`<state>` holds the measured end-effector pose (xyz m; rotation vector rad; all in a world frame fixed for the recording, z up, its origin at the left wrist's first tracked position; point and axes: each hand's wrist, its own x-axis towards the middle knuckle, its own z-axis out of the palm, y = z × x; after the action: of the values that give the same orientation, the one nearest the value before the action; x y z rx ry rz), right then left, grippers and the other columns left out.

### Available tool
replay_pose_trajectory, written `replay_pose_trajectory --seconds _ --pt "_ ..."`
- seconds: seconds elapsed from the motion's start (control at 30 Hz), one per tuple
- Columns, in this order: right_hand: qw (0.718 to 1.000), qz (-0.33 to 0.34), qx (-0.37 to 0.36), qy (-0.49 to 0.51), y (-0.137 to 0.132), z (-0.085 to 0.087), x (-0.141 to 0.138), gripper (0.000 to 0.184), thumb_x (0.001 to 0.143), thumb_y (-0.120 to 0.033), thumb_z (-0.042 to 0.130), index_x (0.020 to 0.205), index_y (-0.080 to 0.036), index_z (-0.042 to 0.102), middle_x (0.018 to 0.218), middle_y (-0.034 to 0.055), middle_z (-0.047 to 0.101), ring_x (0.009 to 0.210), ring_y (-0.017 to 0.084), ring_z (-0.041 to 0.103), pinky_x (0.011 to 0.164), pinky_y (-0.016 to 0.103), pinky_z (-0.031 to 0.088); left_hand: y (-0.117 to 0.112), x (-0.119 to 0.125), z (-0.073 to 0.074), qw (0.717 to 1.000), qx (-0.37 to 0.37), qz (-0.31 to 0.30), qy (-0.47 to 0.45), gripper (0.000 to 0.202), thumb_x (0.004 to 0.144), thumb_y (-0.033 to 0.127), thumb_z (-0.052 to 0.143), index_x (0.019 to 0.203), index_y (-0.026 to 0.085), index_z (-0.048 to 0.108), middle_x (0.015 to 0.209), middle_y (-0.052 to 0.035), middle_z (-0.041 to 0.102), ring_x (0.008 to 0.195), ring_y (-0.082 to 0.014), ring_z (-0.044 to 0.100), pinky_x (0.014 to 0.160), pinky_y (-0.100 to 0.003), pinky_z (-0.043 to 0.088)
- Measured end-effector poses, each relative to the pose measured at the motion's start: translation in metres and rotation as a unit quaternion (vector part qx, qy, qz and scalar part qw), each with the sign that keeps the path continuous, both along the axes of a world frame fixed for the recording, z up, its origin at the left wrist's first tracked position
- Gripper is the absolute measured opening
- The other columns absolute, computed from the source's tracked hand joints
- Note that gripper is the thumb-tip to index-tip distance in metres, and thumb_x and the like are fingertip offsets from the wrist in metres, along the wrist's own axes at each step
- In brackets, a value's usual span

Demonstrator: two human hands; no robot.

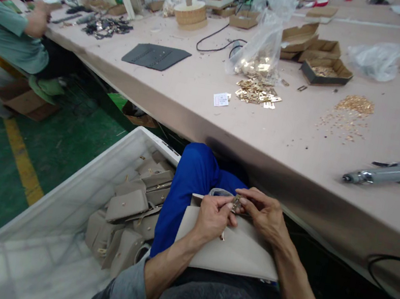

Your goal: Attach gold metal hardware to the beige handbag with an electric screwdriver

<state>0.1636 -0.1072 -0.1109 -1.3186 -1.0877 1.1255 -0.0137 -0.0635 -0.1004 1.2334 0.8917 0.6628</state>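
A beige handbag piece (239,254) lies across my lap, over blue trousers. Above it, my left hand (213,216) pinches a small metal fitting (236,204) between thumb and fingers. My right hand (266,215) grips the same fitting from the other side, fingertips meeting those of the left. The fitting looks like a small clasp plate, partly covered by the fingers. Just below the left fingers a small gold-coloured piece (222,235) shows on the bag's face.
A white bin (38,208) at my left holds several beige bag pieces (128,204). On the table (202,93) are metal plates (256,92), tiny gold parts (355,104), a grey power screwdriver (393,173), a dark sheet (156,56) and small boxes (326,71). A co-worker (8,28) is at far left.
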Motion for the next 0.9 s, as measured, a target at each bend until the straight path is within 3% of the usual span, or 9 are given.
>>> replay_pose_trajectory --seconds 0.17,0.43,0.7,0.9 --pt "0.996 0.076 0.034 -0.040 0.003 0.003 0.010 0.024 0.100 -0.038 0.070 0.118 -0.026 0.080 0.095 0.0043 0.067 0.082 0.015 0.063 0.071 0.027 0.052 0.001 0.000 -0.002 1.000 -0.011 0.001 0.007 0.030 0.095 0.027 0.060 0.107 0.013 0.083 0.064 -0.0055 0.072 0.051 -0.0157 0.064 0.057 -0.026 0.059" --pt "0.997 0.064 0.042 -0.022 0.004 -0.002 0.009 0.021 0.098 -0.036 0.073 0.116 -0.026 0.080 0.095 0.0040 0.069 0.080 0.016 0.066 0.073 0.028 0.055 0.001 0.000 -0.007 0.999 -0.026 0.014 -0.011 0.032 0.093 0.027 0.062 0.111 0.010 0.082 0.066 -0.0062 0.073 0.052 -0.0162 0.065 0.057 -0.027 0.060" --pt "0.993 0.116 0.012 0.005 0.010 0.006 0.016 0.023 0.096 -0.038 0.075 0.112 -0.022 0.079 0.097 0.0062 0.071 0.080 0.020 0.071 0.074 0.032 0.058 0.001 0.003 -0.013 0.999 -0.030 0.036 -0.026 0.030 0.092 0.025 0.063 0.109 0.010 0.083 0.063 -0.0059 0.071 0.047 -0.0146 0.063 0.051 -0.024 0.055" --pt "0.990 0.141 -0.009 0.020 0.014 0.006 0.021 0.028 0.094 -0.039 0.077 0.115 -0.021 0.079 0.099 0.0070 0.071 0.081 0.020 0.070 0.075 0.032 0.059 0.003 0.001 -0.007 0.999 -0.030 0.021 -0.025 0.026 0.090 0.024 0.064 0.100 0.010 0.084 0.056 -0.0041 0.068 0.044 -0.0134 0.060 0.050 -0.023 0.053"
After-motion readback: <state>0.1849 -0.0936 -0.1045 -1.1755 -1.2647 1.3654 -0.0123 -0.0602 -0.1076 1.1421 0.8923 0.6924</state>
